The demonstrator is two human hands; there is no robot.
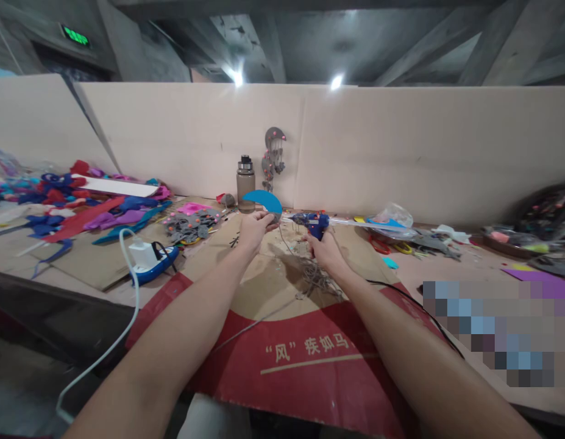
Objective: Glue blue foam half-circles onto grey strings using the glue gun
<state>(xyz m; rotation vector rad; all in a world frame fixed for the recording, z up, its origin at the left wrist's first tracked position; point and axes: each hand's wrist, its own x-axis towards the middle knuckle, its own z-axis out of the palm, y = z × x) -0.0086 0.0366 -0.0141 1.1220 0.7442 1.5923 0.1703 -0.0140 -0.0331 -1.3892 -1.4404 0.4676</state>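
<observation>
Left hand point(258, 230) pinched the blue crescent point(265, 199) by its lower end, thumb and fingers nearly together, above the cardboard point(264, 292) and just left of the nozzle. Right-hand fingers were curled round the glue gun point(316, 225), trigger squeeze not tellable. Working well likely meant a steady crescent, thin bead, fingertips off the hot tip, tangled cord point(315, 277) clear.

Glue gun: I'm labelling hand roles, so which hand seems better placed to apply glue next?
Probably the right hand: it already holds the glue gun, which points toward the left hand, occupied with holding the blue crescent.
</observation>
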